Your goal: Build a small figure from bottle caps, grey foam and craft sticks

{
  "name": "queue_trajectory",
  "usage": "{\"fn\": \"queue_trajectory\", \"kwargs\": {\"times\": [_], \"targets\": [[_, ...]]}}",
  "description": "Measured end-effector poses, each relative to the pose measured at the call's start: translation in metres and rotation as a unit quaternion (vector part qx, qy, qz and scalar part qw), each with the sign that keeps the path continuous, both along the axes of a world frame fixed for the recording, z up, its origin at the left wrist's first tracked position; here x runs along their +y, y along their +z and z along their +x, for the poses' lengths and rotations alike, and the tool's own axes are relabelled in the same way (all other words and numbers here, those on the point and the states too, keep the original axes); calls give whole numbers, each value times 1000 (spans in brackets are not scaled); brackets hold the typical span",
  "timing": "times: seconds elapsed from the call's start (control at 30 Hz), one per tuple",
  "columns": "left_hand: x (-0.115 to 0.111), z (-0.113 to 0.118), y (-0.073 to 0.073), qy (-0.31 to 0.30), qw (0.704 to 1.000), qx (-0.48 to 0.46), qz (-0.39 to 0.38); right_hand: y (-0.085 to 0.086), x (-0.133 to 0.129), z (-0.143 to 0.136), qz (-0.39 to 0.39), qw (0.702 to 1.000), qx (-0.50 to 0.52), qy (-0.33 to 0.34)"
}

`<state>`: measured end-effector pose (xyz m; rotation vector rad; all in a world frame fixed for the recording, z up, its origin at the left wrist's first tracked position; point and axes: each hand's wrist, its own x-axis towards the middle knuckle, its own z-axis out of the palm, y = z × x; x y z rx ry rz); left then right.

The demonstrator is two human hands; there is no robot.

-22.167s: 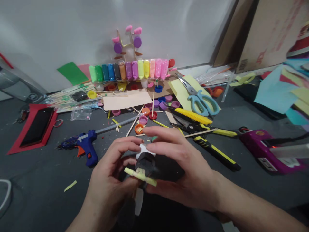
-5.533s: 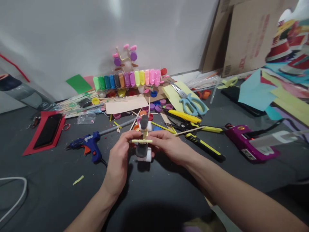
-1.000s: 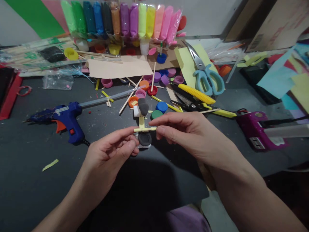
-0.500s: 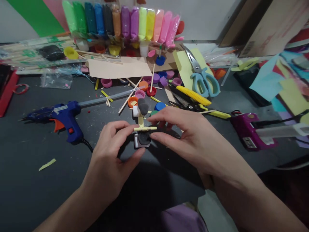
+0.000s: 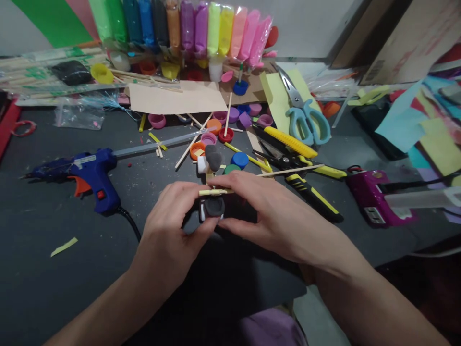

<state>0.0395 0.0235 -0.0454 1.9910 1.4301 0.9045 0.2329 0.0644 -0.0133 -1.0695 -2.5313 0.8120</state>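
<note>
Clay-and-stick model (image 5: pixel 214 207), one: I have left grip (image 5: pixel 167 221) and right grip (image 5: pixel 268 206) closed about it; blue cap (image 5: pixel 239 159) just beyond right grip.

A pale wall (image 5: pixel 309 29) stood behind the dark grey table (image 5: pixel 32 293), with brown cardboard (image 5: pixel 406 43) upright at the right. The light was muted, and shadow darkened the table's near part.

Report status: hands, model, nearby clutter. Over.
Left-hand grip and right-hand grip around black-and-white model, contact partly hidden. Model's yellow crosspiece runs sideways. Green cap, blue cap just beyond; glue gun to the left.
</note>
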Motion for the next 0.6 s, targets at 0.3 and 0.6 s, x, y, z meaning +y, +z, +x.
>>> {"fn": "queue_trajectory", "kwargs": {"times": [0.3, 0.6], "targets": [[2, -7, 1, -22, 1000, 3, -7, -1, 0, 4, -19, 1000, 8, -6], [-7, -12, 1, 38, 997, 64, 6, 16, 5, 17, -17, 1000, -17, -17]]}}
